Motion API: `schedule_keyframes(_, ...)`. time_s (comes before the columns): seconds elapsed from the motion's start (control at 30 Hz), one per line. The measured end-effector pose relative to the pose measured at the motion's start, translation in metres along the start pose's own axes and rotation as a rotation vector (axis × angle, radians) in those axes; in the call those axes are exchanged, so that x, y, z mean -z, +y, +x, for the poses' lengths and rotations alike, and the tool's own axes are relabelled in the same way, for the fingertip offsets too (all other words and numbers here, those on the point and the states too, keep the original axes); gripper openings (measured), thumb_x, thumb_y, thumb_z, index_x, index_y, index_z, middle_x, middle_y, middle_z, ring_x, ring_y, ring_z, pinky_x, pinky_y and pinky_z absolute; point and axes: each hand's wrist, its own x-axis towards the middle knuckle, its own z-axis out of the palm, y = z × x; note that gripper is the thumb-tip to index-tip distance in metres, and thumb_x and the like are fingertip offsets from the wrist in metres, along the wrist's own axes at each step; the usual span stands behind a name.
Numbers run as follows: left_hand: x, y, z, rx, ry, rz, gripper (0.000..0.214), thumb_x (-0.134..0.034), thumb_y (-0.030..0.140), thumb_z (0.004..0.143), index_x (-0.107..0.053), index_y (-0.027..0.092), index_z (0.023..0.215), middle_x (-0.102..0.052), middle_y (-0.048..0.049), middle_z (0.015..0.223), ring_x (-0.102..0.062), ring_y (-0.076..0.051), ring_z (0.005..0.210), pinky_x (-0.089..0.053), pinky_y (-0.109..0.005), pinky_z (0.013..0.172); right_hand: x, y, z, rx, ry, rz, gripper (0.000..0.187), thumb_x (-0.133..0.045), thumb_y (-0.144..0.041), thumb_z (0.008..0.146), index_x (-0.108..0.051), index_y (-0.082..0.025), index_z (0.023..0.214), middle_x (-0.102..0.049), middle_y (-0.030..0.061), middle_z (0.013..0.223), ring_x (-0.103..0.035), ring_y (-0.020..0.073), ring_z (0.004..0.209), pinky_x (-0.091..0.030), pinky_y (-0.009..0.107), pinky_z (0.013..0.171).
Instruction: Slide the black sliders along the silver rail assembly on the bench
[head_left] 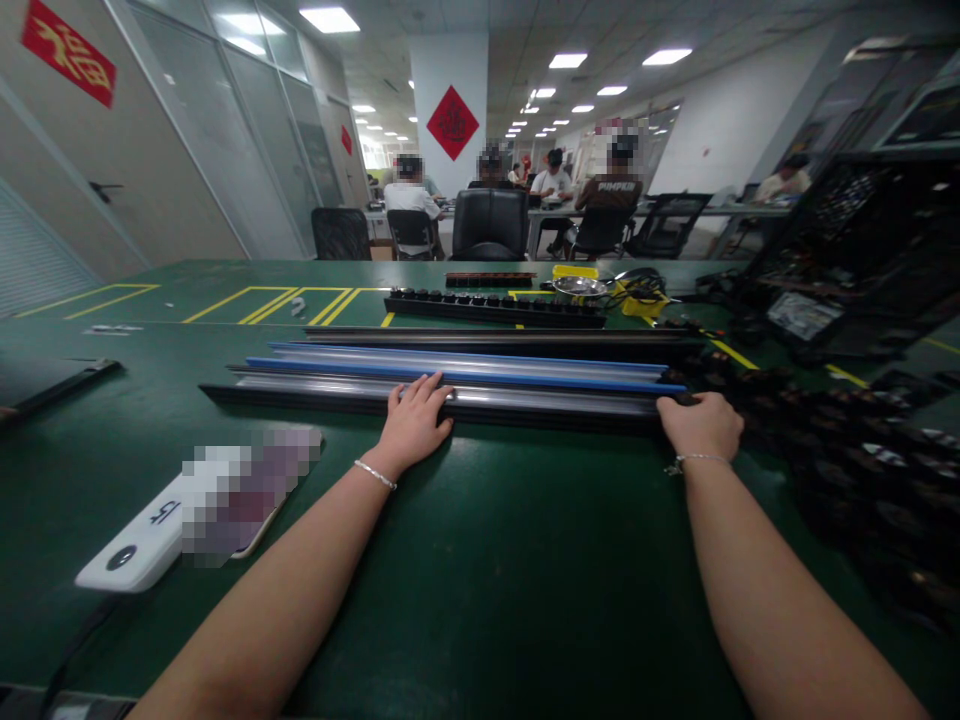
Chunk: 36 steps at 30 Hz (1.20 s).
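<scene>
Several long metal rails (525, 385) lie side by side across the green table (510, 580), some black, some silver with blue edges. My left hand (412, 420) rests flat on the nearest rail near its middle, fingers stretched out and open. My right hand (699, 422) sits at the rail's right end with the fingers curled over it. Both wrists wear thin bracelets.
A white device (142, 545) lies at the front left. A black strip with round caps (495, 306) lies farther back, beside a metal bowl (579, 287). A heap of small black parts (847, 450) fills the right side. Several people sit at tables behind.
</scene>
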Motion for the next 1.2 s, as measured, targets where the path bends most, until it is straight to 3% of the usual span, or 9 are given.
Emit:
schedule_keyframes(0.1,0.0,0.0,0.0,0.0,0.003,-0.003,0.047,-0.05,0.036,0.08,-0.048,0.029,0.127,-0.037,-0.0043,0.146,-0.033,-0.025,0.133,-0.022,-0.047,0.107,0.007,-0.005,-0.002,-0.131,-0.014,0.016,0.046,-0.054,-0.039,0.066,-0.062,-0.012,0.103,-0.061,0.0176,0.101,-0.052,0.0319,0.096,-0.042,0.04,0.082)
schedule_keyframes(0.3,0.001,0.0,0.0,0.0,-0.009,0.007,0.047,-0.049,0.037,0.08,-0.048,0.028,0.127,-0.036,-0.004,0.147,-0.032,-0.024,0.133,-0.022,-0.047,0.107,0.013,-0.006,0.0,-0.164,-0.06,0.055,0.049,-0.055,-0.038,0.068,-0.059,-0.01,0.108,-0.059,0.02,0.106,-0.052,0.0287,0.095,-0.039,0.036,0.081)
schedule_keyframes(0.63,0.0,0.001,0.0,-0.003,-0.004,0.015,0.047,-0.049,0.037,0.08,-0.048,0.028,0.126,-0.037,-0.0046,0.146,-0.034,-0.025,0.133,-0.023,-0.049,0.106,0.015,-0.006,0.002,-0.246,-0.052,0.087,0.048,-0.059,-0.037,0.064,-0.061,-0.014,0.107,-0.062,0.0163,0.106,-0.058,0.0303,0.099,-0.046,0.037,0.085)
schedule_keyframes(1.2,-0.002,-0.001,0.0,-0.011,0.015,0.007,0.045,-0.05,0.036,0.08,-0.051,0.027,0.124,-0.037,-0.005,0.146,-0.035,-0.025,0.132,-0.023,-0.048,0.107,0.013,0.008,0.011,-0.293,-0.05,0.113,0.058,-0.057,-0.041,0.062,-0.059,-0.014,0.113,-0.062,0.0188,0.112,-0.057,0.0334,0.106,-0.045,0.037,0.091)
